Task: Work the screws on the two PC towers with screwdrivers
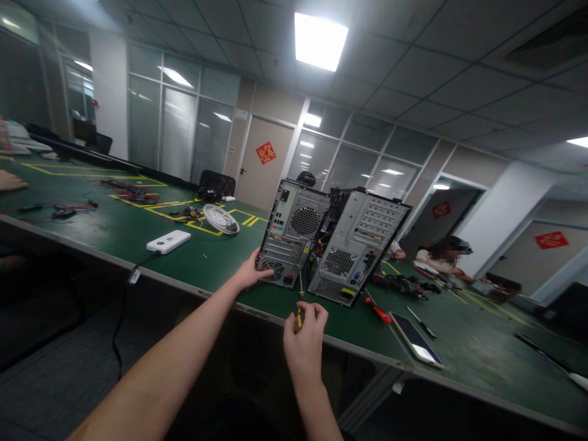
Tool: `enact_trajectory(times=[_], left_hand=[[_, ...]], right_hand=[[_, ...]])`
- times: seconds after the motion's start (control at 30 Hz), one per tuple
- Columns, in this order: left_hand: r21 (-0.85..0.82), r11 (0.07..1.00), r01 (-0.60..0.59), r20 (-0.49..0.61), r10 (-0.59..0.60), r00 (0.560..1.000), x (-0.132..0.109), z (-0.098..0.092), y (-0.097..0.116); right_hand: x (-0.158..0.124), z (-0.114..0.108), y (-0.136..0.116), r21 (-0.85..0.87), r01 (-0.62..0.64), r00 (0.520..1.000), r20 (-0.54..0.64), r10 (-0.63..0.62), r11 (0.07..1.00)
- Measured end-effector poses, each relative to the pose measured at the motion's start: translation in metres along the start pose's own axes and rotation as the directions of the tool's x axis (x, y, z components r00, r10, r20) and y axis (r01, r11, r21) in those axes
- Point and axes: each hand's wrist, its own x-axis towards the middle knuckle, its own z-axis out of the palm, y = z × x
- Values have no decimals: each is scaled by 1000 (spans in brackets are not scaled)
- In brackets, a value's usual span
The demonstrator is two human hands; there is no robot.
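Note:
Two computer towers stand side by side near the table's front edge, their backs facing me. My left hand (250, 272) grips the left computer case (294, 214) at its lower left corner. Its thumb lies over the small lower fan grille, and its other fingers are hidden along the side. In front of that case, my right hand (307, 331) is closed around a screwdriver (299, 317) with a black and yellow handle. The shaft points up toward the case's lower right edge; whether the tip touches a screw I cannot tell. Close on the right is the second computer case (361, 245).
On the green table (482, 334) are a red-handled screwdriver (379, 311), a phone (416, 340) and a thin pen-like tool (421, 322). Leftward lie a white power bank (168, 241), a clear round dish (221, 219) and loose wires (133, 191). Another person (443, 254) sits at far right.

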Motion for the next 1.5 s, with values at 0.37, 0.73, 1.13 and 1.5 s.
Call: enact_trajectory(times=[0.37, 0.73, 1.13, 1.5], left_hand=[[-3, 1000, -9, 3, 9, 1000, 0, 0, 0], [-15, 1000, 1, -14, -1, 1000, 2, 2, -2], [-31, 999, -18, -12, 18, 1000, -1, 1, 3], [-4, 1000, -19, 12, 19, 1000, -1, 0, 3]], right_hand=[[-3, 0, 2, 23, 7, 999, 51, -8, 1000], [-1, -3, -2, -31, 33, 999, 39, -32, 999], [0, -3, 2, -73, 33, 999, -14, -34, 997], [-2, -2, -2, -22, 15, 1000, -8, -15, 1000]])
